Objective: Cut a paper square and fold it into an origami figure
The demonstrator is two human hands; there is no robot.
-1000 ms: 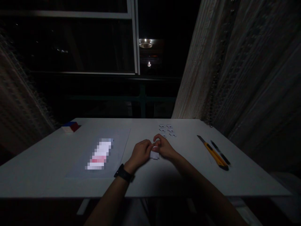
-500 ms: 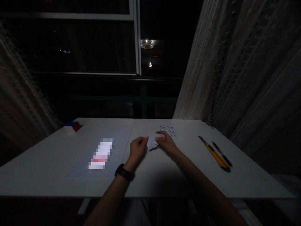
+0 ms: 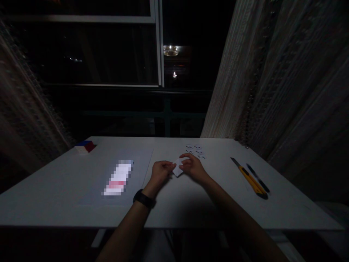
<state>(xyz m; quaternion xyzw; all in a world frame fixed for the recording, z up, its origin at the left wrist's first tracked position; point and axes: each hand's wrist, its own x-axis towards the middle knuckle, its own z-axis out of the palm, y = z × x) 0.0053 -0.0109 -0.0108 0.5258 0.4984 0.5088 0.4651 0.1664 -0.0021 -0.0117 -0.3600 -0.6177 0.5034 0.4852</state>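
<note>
A small folded piece of white paper (image 3: 177, 171) is held between my two hands above the middle of the white table. My left hand (image 3: 161, 172), with a black watch (image 3: 143, 199) on its wrist, pinches the paper's left side. On the other side my right hand (image 3: 194, 169) grips it between thumb and fingers. The paper's lower corner points toward me; its upper part is partly covered by my fingers. Just beyond my right hand lie several small folded paper pieces (image 3: 198, 147) in rows.
A yellow utility knife (image 3: 252, 182) with its blade out lies at right, beside a dark pen (image 3: 257, 177). At left, a lit, pixelated phone (image 3: 119, 178) rests on white sheets (image 3: 144, 160). A coloured cube (image 3: 85, 146) stands at the far left of the table (image 3: 40, 203).
Both hands have come closer together on the paper, thumbs nearer its middle. The paper now shows a smoother, pointed face, turned slightly toward me.
</note>
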